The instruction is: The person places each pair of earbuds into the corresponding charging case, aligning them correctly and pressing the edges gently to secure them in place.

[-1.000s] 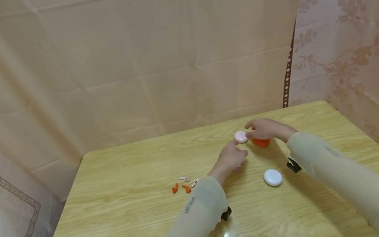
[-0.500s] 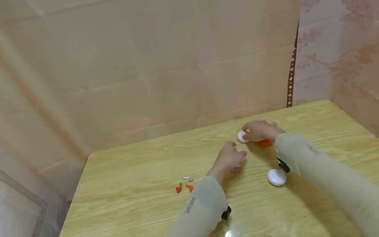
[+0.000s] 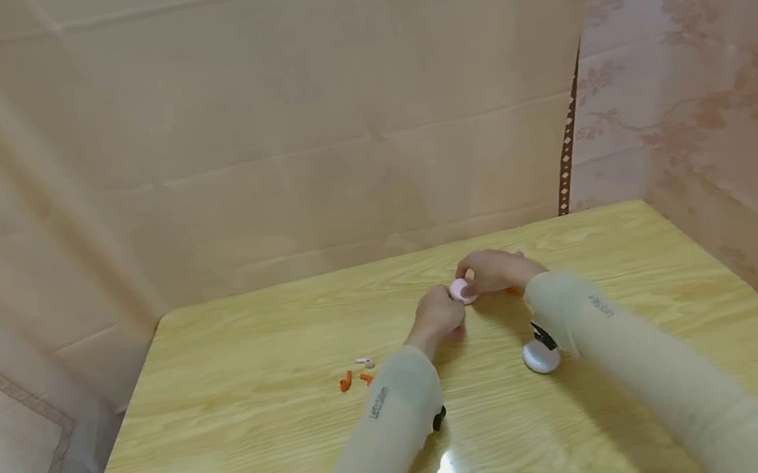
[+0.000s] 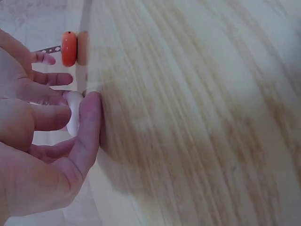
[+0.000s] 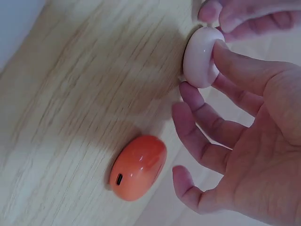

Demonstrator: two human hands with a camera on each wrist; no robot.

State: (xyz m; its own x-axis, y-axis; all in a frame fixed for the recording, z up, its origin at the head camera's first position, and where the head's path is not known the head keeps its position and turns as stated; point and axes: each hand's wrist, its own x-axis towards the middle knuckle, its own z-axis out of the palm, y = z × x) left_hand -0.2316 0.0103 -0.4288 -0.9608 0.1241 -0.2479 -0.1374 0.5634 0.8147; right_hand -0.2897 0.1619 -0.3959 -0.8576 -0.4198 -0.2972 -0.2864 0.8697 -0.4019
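Note:
Near the back of the wooden table, a round pale pink earbud case [image 3: 463, 291] is between both hands. My right hand [image 3: 499, 269] pinches it between thumb and fingertips, its other fingers spread loosely in the right wrist view. From the left, my left hand [image 3: 436, 315] has its thumb and fingertips at the opposite edge of the case [image 4: 74, 113]. An orange earbud case [image 5: 138, 168] with a charging port stands beside the right hand, mostly hidden by that hand in the head view.
A white round case [image 3: 541, 357] lies under the right wrist, partly covered by a black wrist strap. Left of the left forearm lie a pale pink earbud [image 3: 365, 361] and orange earbuds [image 3: 346, 381]. Hanging cloth borders the table at the back and sides.
My right hand has reached left, taken hold of the pink case and brought it left and nearer to my left hand. The left hand's spread fingers have closed in at the case's edge.

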